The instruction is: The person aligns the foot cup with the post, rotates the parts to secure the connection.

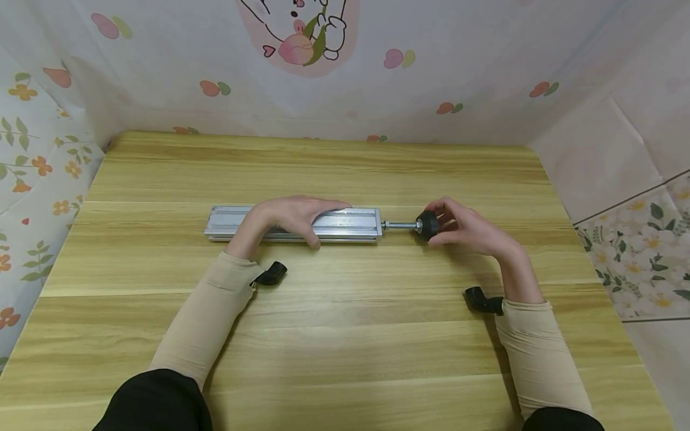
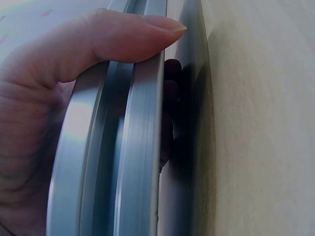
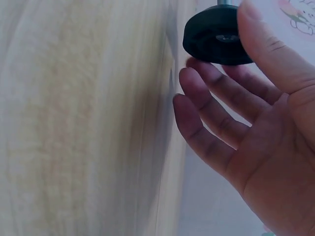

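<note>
My left hand grips a silver aluminium extrusion that lies crosswise over the table. In the left wrist view the thumb crosses its grooved side, and fingertips show beyond its edge, close over the wood. From the extrusion's right end sticks out a threaded rod with a nut, ending in a round black levelling foot. My right hand pinches this foot by its rim. The right wrist view has the thumb on one side of the foot's base and curled fingers on the other.
The wood-grain table stretches around both arms. A patterned white curtain hangs along its back edge, with more printed cloth at the left. Each wrist carries a small black camera mount, as on the left sleeve.
</note>
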### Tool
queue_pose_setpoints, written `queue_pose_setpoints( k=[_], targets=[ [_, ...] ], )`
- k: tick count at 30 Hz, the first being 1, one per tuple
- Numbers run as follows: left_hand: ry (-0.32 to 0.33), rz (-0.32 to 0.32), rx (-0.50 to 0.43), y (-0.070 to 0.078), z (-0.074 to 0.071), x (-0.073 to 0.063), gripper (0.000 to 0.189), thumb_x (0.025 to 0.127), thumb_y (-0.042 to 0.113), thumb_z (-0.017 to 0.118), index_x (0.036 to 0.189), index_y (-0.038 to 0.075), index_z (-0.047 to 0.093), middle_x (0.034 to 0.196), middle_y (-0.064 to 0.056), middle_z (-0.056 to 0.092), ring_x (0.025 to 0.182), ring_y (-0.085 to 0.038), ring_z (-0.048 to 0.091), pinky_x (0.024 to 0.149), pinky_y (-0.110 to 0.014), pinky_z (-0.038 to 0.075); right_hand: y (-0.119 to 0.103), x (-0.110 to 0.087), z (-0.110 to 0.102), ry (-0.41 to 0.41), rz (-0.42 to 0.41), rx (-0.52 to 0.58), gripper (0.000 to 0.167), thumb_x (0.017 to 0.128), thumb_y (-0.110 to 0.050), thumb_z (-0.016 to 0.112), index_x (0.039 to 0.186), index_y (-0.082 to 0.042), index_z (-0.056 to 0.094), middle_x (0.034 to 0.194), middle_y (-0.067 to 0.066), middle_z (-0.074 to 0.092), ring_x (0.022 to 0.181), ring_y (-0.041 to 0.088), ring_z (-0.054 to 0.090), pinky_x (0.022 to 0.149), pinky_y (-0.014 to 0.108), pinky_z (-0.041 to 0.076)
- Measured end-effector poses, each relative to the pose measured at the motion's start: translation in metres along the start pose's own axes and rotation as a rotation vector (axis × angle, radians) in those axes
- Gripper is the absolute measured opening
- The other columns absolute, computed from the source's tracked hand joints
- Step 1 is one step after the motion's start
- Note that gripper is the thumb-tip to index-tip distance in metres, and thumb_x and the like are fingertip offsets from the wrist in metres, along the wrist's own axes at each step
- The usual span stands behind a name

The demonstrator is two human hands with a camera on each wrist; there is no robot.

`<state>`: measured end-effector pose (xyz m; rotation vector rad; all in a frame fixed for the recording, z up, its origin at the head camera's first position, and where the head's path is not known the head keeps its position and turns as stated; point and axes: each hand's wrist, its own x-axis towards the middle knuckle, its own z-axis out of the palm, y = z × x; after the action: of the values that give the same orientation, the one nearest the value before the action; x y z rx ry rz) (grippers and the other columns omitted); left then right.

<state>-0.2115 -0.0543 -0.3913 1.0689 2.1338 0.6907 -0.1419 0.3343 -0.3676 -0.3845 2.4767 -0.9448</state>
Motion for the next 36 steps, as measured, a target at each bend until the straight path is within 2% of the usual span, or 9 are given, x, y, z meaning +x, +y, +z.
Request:
queue_pose_setpoints(
  k=[3, 9, 13, 16, 19, 22, 27, 32, 36],
  targets=[
    [-0.001, -0.001, 0.000, -0.0002, -0.0002, -0.0001, 0.109, 0.067, 0.015, 0.078, 0.163, 0.027, 0.029, 0.152, -0.001, 0.052, 0.121, -0.020, 0.052, 0.105, -0.042, 0.043, 0.0016, -0.0017, -0.0011, -0.006, 0.000, -0.055, 0.059, 0.096, -0.026, 0.072, 0.147, -0.007, 0.048, 0.132, 0.014, 0.062, 0.119, 0.029, 0.060, 0.096, 0.029, 0.047],
    [-0.008, -0.005, 0.016, -0.0006, 0.0000, -0.0012, 0.109, 0.068, 0.016, 0.078, 0.164, 0.027, 0.027, 0.154, -0.002, 0.051, 0.120, -0.021, 0.053, 0.104, -0.043, 0.043, 0.0025, -0.0022, -0.0025, -0.014, -0.006, -0.112, 0.057, 0.099, -0.030, 0.067, 0.150, -0.011, 0.050, 0.123, 0.010, 0.070, 0.114, 0.024, 0.063, 0.095, 0.029, 0.048],
    [-0.006, -0.011, 0.006, 0.0002, 0.0001, -0.0013, 0.109, 0.068, 0.015, 0.078, 0.164, 0.028, 0.028, 0.154, 0.000, 0.051, 0.121, -0.020, 0.052, 0.104, -0.042, 0.043, 0.0024, -0.0022, -0.0032, -0.019, -0.015, -0.117, 0.061, 0.100, -0.030, 0.067, 0.154, -0.012, 0.047, 0.130, 0.012, 0.067, 0.116, 0.026, 0.063, 0.097, 0.040, 0.049],
    [-0.003, -0.007, -0.001, 0.0002, 0.0001, -0.0010, 0.108, 0.067, 0.014, 0.078, 0.163, 0.029, 0.029, 0.153, 0.001, 0.052, 0.120, -0.020, 0.052, 0.104, -0.042, 0.043, 0.0018, -0.0020, -0.0031, -0.029, -0.028, -0.065, 0.072, 0.097, -0.026, 0.071, 0.159, -0.012, 0.039, 0.144, 0.016, 0.057, 0.121, 0.032, 0.061, 0.101, 0.051, 0.050],
    [-0.001, 0.000, 0.001, -0.0001, 0.0001, -0.0003, 0.109, 0.067, 0.015, 0.078, 0.163, 0.029, 0.029, 0.153, 0.001, 0.052, 0.120, -0.020, 0.052, 0.104, -0.042, 0.043, 0.0007, -0.0006, -0.0019, -0.033, -0.037, 0.010, 0.084, 0.090, -0.018, 0.079, 0.159, -0.010, 0.034, 0.152, 0.017, 0.048, 0.126, 0.037, 0.058, 0.103, 0.056, 0.049],
    [-0.003, 0.000, 0.008, -0.0001, 0.0000, -0.0001, 0.109, 0.067, 0.015, 0.078, 0.163, 0.029, 0.029, 0.154, 0.001, 0.051, 0.120, -0.019, 0.052, 0.104, -0.042, 0.043, -0.0011, 0.0017, 0.0005, -0.017, -0.032, 0.046, 0.086, 0.082, -0.012, 0.085, 0.154, -0.007, 0.038, 0.150, 0.017, 0.048, 0.124, 0.037, 0.058, 0.102, 0.054, 0.051],
    [-0.006, -0.005, 0.012, 0.0004, -0.0005, -0.0003, 0.109, 0.067, 0.015, 0.078, 0.163, 0.029, 0.028, 0.155, 0.001, 0.050, 0.120, -0.020, 0.052, 0.104, -0.042, 0.043, -0.0030, 0.0046, 0.0039, 0.028, -0.016, 0.047, 0.078, 0.079, -0.006, 0.087, 0.144, -0.003, 0.044, 0.143, 0.017, 0.052, 0.121, 0.037, 0.060, 0.100, 0.051, 0.052],
    [-0.008, -0.006, 0.007, -0.0002, -0.0007, -0.0003, 0.109, 0.068, 0.015, 0.077, 0.164, 0.028, 0.028, 0.158, 0.000, 0.048, 0.121, -0.020, 0.051, 0.105, -0.043, 0.043, -0.0015, 0.0046, 0.0030, 0.038, -0.039, 0.031, 0.069, 0.082, -0.007, 0.084, 0.140, -0.002, 0.046, 0.137, 0.018, 0.055, 0.120, 0.036, 0.060, 0.099, 0.047, 0.053],
    [-0.008, -0.007, -0.003, 0.0002, -0.0007, -0.0004, 0.109, 0.068, 0.015, 0.077, 0.163, 0.029, 0.028, 0.156, 0.001, 0.049, 0.121, -0.020, 0.051, 0.104, -0.043, 0.043, 0.0015, 0.0024, 0.0002, 0.026, -0.050, 0.002, 0.060, 0.090, -0.015, 0.079, 0.140, -0.003, 0.049, 0.132, 0.017, 0.060, 0.117, 0.031, 0.061, 0.097, 0.034, 0.052]
  ],
)
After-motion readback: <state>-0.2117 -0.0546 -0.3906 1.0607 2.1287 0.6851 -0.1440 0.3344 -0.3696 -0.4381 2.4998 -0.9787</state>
